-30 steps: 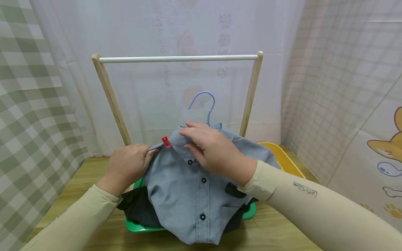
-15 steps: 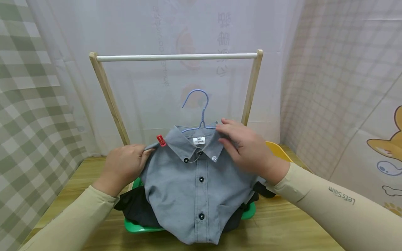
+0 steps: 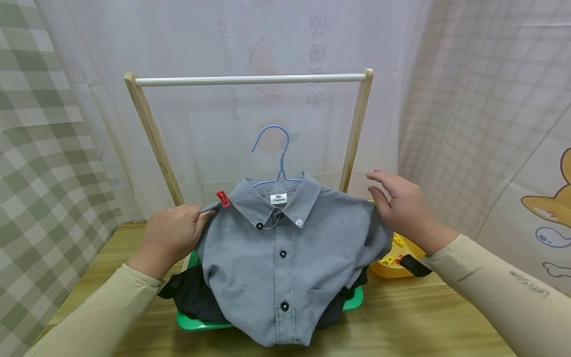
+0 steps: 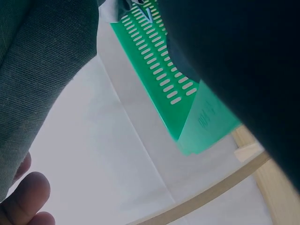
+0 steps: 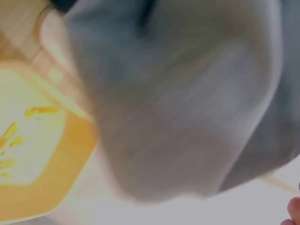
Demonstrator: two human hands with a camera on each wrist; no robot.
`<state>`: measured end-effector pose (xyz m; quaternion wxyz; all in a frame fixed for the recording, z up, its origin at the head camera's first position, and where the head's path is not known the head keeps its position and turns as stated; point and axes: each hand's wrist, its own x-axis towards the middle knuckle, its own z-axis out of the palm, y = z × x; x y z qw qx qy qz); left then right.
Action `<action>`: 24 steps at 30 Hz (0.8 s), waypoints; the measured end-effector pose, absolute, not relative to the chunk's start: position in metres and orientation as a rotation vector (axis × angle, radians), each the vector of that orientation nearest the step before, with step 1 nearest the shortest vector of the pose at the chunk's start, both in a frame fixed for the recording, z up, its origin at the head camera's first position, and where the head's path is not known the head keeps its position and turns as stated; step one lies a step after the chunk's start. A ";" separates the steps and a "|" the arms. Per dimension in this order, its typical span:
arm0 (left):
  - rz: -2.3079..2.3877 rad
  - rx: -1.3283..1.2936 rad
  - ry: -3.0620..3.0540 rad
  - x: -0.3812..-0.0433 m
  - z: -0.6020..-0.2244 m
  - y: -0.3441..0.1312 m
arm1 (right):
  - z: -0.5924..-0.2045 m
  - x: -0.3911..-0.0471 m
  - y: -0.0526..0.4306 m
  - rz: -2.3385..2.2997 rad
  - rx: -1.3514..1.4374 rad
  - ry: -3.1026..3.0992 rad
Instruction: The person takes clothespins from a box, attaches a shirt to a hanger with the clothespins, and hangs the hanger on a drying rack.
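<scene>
A grey button-up shirt [image 3: 263,263] is on a blue wire hanger [image 3: 282,161], whose hook stands above the collar. My left hand [image 3: 171,240] grips the shirt's shoulder at the left, beside a red clothes peg [image 3: 223,199] fixed there. My right hand [image 3: 403,210] is off to the right, just past the other sleeve, with its fingers loosely bent and nothing held. In the left wrist view, the thumb and fingertips [image 4: 33,192] show by the cloth. The right wrist view shows a blurred grey sleeve [image 5: 178,108], with a fingertip at the lower right.
Behind the shirt stands a rack with a white rod [image 3: 250,80] and wooden legs [image 3: 153,134]. Dark cloth [image 3: 196,295] lies in a green basket [image 3: 200,325] beneath the shirt. A yellow basket [image 3: 385,271] with yellow and red pegs stands at the right.
My right hand has moved right from the collar, past the sleeve, uncovering the collar and hanger. The left hand keeps its grip as the shirt shifts slightly left.
</scene>
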<state>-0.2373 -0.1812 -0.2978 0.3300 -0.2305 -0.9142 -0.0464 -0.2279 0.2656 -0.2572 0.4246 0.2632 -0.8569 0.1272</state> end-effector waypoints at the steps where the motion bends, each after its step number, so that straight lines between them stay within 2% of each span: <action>1: -0.120 -0.602 -2.391 -0.238 -0.298 -0.181 | -0.259 -0.229 0.271 0.315 0.640 -2.165; 12: -0.107 -0.601 -2.380 -0.237 -0.296 -0.181 | -0.281 -0.229 0.319 0.186 0.302 -2.962; 24: -0.108 -0.607 -2.391 -0.235 -0.294 -0.181 | -0.323 -0.230 0.339 0.080 0.432 -3.225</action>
